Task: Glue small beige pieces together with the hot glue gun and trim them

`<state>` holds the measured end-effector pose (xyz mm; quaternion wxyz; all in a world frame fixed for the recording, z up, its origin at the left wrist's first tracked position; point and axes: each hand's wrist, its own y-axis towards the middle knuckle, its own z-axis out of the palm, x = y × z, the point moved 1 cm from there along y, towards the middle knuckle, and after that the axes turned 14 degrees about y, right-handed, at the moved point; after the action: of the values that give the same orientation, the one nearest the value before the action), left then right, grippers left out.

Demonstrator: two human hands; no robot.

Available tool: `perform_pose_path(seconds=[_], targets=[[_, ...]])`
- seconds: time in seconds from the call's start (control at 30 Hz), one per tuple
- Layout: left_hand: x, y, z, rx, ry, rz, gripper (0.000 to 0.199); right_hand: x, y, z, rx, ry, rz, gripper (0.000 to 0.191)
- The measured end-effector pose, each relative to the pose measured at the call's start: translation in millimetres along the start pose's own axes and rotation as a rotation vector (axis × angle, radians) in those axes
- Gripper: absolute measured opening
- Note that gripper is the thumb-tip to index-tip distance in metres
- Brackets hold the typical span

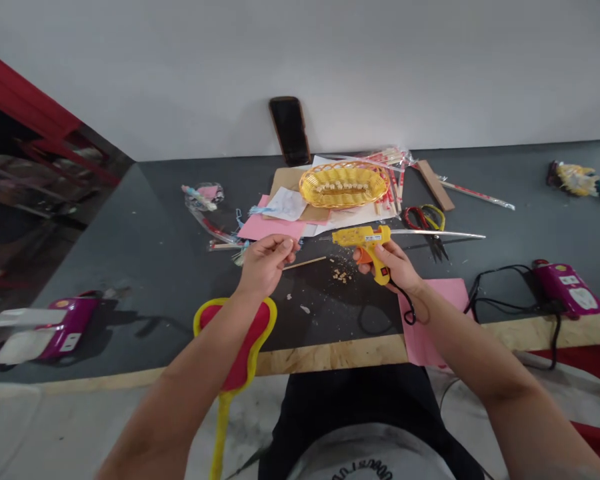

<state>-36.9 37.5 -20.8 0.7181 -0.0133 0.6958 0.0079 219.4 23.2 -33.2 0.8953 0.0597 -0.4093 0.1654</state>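
Observation:
My right hand (393, 263) is wrapped round the handle of a yellow glue gun (361, 237), whose nozzle points left. A long clear glue stick (445, 233) sticks out of its back. My left hand (270, 263) is closed in a pinch left of the nozzle; what it holds, if anything, is too small to name. Below its fingertips a thin wooden stick (305, 263) lies on the dark table. Small crumbs (341, 275) are scattered under the glue gun. Beyond the hands stands a yellow woven basket (344, 193) with small pale pieces in it.
A phone (290, 130) leans on the wall. Scissors (436, 243), a wooden block (435, 185) and pink paper (430, 313) are at the right. Purple power boxes (570, 288) sit at both sides. A red and yellow shape (253, 340) overlaps the front edge.

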Motion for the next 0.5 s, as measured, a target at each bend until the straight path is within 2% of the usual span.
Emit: perform_pose_path(seconds=[0.23, 0.5], targets=[[7.0, 2.2, 28.7, 0.120, -0.107, -0.073, 0.034, 0.4, -2.5, 0.8, 0.021, 0.001, -0.042, 0.039], [14.0, -1.0, 22.2, 0.154, -0.047, -0.070, 0.031, -9.5, -6.7, -2.0, 0.038, -0.155, -0.039, 0.042]])
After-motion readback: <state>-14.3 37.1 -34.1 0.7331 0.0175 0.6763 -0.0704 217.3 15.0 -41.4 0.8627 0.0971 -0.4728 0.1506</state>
